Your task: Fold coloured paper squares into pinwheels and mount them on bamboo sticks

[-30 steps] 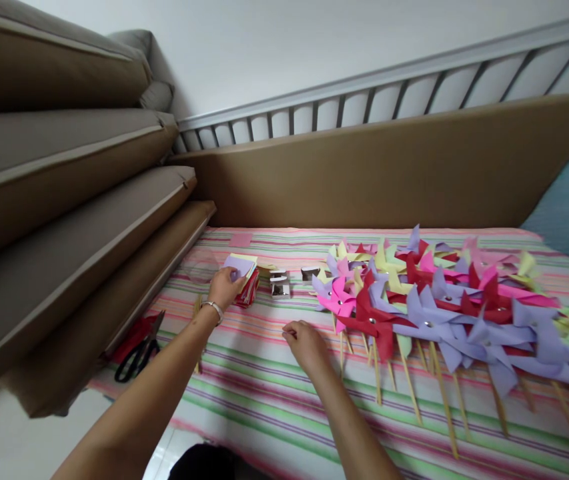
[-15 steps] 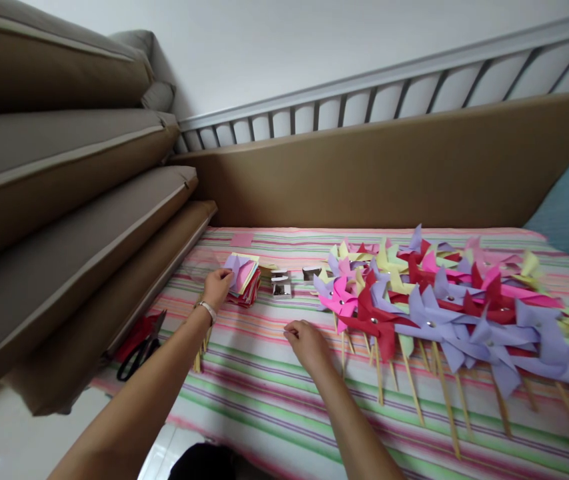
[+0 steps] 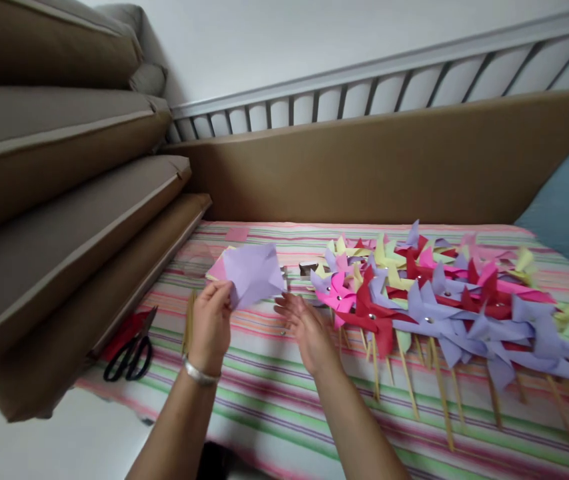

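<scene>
My left hand (image 3: 211, 321) pinches the lower left corner of a cut lilac paper square (image 3: 254, 272) and holds it up above the striped cloth (image 3: 274, 387). My right hand (image 3: 304, 328) hovers just right of the sheet with fingers spread, holding nothing. Behind the sheet lies the stack of coloured paper squares (image 3: 217, 270), mostly hidden. A row of finished paper pinwheels (image 3: 429, 300) on wooden sticks, in lilac, red, pink and yellow, stretches to the right. A few bare wooden sticks (image 3: 187, 323) lie by my left wrist.
Black-handled scissors (image 3: 129, 357) lie at the cloth's left edge on a red sheet. Brown cushions (image 3: 64, 200) are stacked along the left, and a brown padded board (image 3: 389, 167) stands behind. A small metal piece (image 3: 308, 268) sits near the pinwheels.
My left hand lifted a lilac sheet off the stack and drew it toward me. My right hand rose from the cloth and opened beside the sheet.
</scene>
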`<state>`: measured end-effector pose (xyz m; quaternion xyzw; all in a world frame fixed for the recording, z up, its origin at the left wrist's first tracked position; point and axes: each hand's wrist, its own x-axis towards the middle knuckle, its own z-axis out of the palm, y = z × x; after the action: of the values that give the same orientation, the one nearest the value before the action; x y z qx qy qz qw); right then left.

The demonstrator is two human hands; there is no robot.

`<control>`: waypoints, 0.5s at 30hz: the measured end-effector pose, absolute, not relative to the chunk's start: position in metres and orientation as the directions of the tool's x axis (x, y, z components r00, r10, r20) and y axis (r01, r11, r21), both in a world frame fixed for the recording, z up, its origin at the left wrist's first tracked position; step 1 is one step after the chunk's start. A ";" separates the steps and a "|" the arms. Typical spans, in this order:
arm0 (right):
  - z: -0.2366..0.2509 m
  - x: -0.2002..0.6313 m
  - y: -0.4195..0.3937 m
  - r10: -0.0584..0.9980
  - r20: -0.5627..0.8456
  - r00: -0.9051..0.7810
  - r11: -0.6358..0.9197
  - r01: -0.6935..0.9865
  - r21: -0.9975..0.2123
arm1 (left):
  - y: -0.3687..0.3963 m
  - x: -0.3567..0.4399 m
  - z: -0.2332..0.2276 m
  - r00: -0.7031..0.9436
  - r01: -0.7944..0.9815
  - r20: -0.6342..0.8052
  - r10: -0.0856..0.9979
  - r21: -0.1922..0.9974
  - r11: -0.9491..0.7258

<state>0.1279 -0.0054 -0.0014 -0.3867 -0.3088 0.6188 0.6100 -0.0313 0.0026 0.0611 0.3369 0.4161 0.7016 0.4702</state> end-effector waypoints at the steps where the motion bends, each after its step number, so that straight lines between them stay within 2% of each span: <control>1: -0.001 0.125 -0.006 0.991 -0.130 -0.021 -0.114 -0.629 -0.769 | -0.004 -0.023 0.050 -0.286 -0.443 0.015 0.958 0.884 -0.146; 2: -0.001 0.123 -0.006 0.988 -0.143 -0.055 -0.140 -0.699 -0.702 | -0.009 -0.016 0.039 -0.254 -0.485 -0.037 0.966 0.870 -0.094; 4: -0.003 0.122 -0.005 0.985 -0.173 -0.023 -0.132 -0.747 -0.652 | -0.012 -0.007 0.021 -0.222 -0.518 -0.101 0.970 0.855 -0.030; 7: -0.004 0.126 -0.001 0.973 -0.217 0.082 -0.084 -0.746 -0.661 | -0.007 -0.001 0.010 -0.193 -0.505 -0.137 0.972 0.863 0.021; 12: -0.002 0.130 0.001 0.980 -0.198 -0.022 -0.151 -0.728 -0.668 | 0.003 0.000 0.007 -0.205 -0.521 -0.155 0.966 0.853 0.026; 15: -0.006 0.126 0.000 0.976 -0.210 0.063 -0.115 -0.667 -0.736 | 0.003 -0.002 0.006 -0.161 -0.538 -0.175 0.971 0.840 0.063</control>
<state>0.1261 0.0001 -0.0060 -0.3653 -0.2111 0.6513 0.6308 -0.0016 0.0030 0.0062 0.2569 0.4215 0.6346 0.5947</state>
